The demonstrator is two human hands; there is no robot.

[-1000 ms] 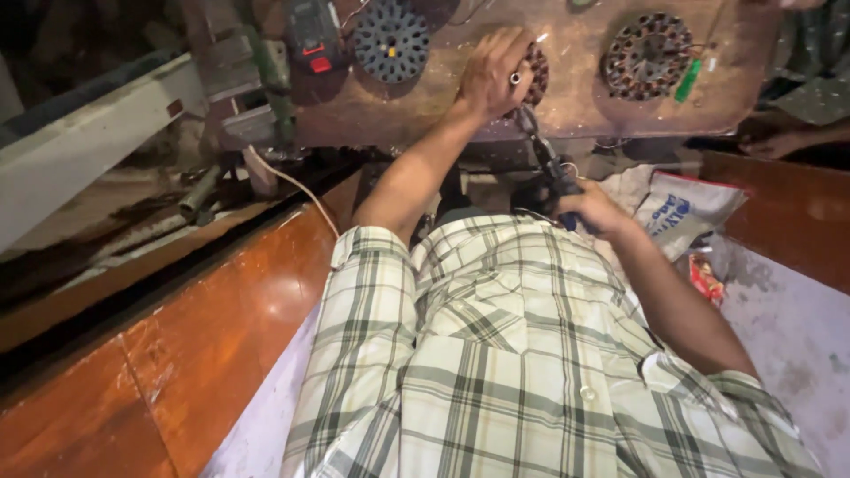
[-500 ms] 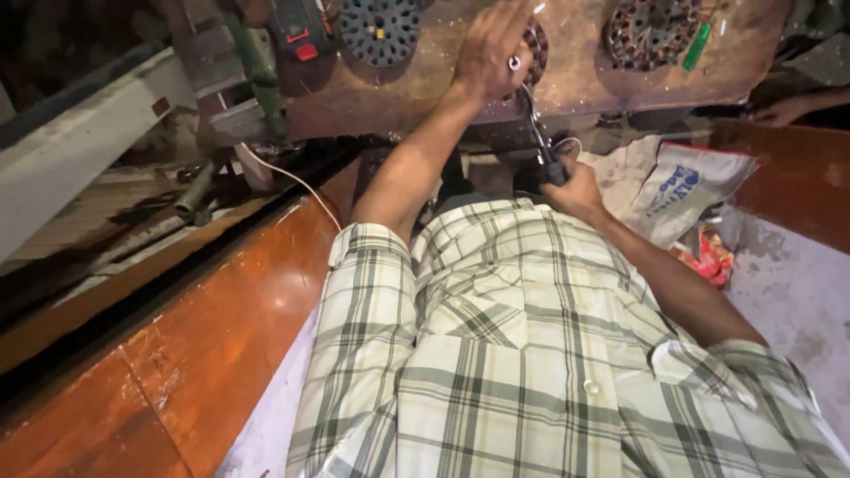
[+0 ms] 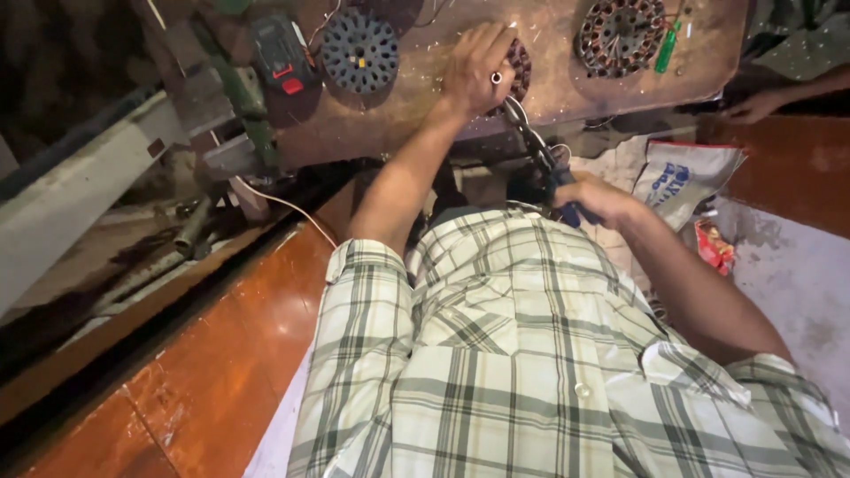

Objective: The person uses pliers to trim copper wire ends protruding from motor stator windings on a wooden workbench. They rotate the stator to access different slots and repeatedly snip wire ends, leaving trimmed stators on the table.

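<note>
My left hand (image 3: 476, 66) rests on a round copper-wound stator (image 3: 516, 69) lying on the worn wooden workbench (image 3: 398, 124), covering most of it. My right hand (image 3: 591, 200) grips the dark blue handles of a pair of pliers (image 3: 537, 150), whose metal jaws reach up to the stator just below my left hand. My checked shirt fills the lower half of the view.
On the bench lie a black round slotted core (image 3: 359, 49), a second wound stator (image 3: 620, 34), a green screwdriver (image 3: 667, 46) and a black and red tool (image 3: 281, 55). A printed bag (image 3: 686, 177) sits at right. Another person's hand (image 3: 753, 106) rests at the bench's right edge. An orange-brown floor (image 3: 195, 372) lies at left.
The view has tilted down slightly, so the bench sits higher in frame. Both hands stay on the stator and the pliers.
</note>
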